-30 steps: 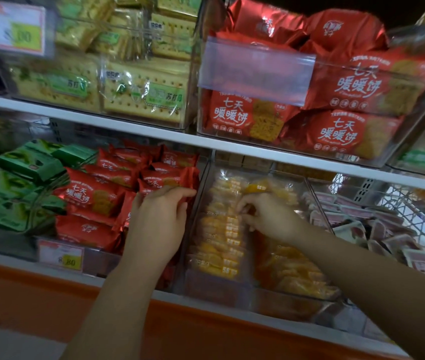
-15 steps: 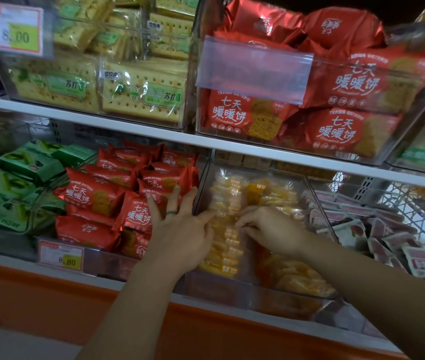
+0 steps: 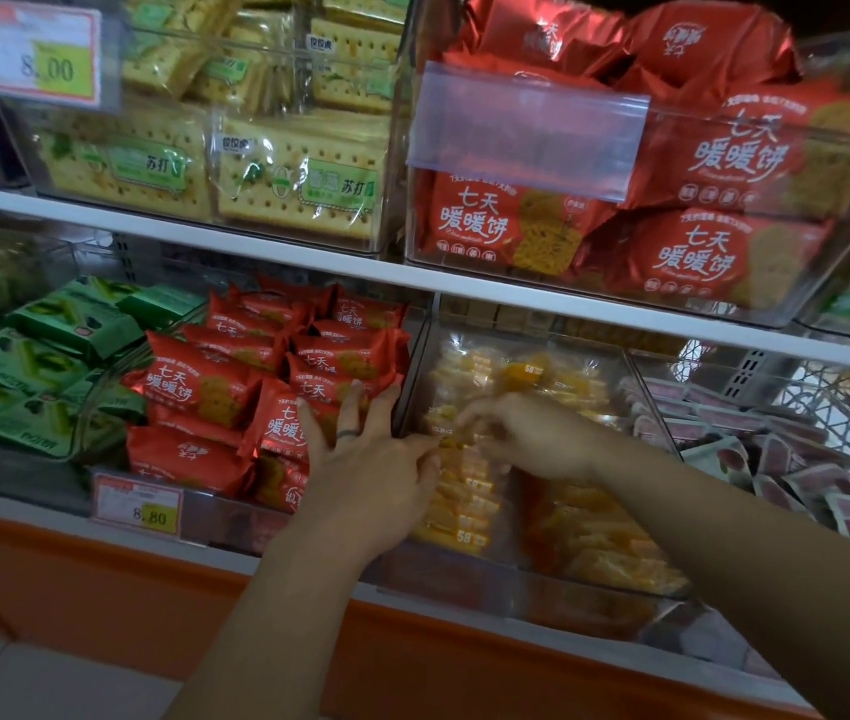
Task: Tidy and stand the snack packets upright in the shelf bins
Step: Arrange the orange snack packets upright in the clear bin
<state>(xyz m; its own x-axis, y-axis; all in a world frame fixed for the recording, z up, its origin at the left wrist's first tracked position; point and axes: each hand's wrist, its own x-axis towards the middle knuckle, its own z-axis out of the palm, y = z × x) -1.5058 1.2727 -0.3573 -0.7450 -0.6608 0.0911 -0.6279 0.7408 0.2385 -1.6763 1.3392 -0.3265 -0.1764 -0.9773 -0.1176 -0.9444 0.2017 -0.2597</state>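
Observation:
A clear bin [image 3: 527, 579] on the lower shelf holds clear packets of yellow-orange snacks [image 3: 464, 491]. My right hand [image 3: 532, 433] reaches into it from the right, fingers pinched on a yellow packet near the bin's left side. My left hand [image 3: 366, 459] lies with fingers spread over the divider between this bin and the bin of red biscuit packets [image 3: 205, 387], its fingertips on a red packet and its thumb side touching the yellow packets. It grips nothing.
Green packets [image 3: 23, 366] fill the bin at far left, pink-and-white packets [image 3: 755, 449] the bin at right. The upper shelf [image 3: 256, 246] carries bins of soda crackers [image 3: 282, 184] and large red packets [image 3: 682, 252]. A price tag [image 3: 140, 506] hangs on the front rail.
My left hand left the red packets it gripped, spread open and slid right to the divider. My right hand stayed in the yellow bin, shifting slightly down and left.

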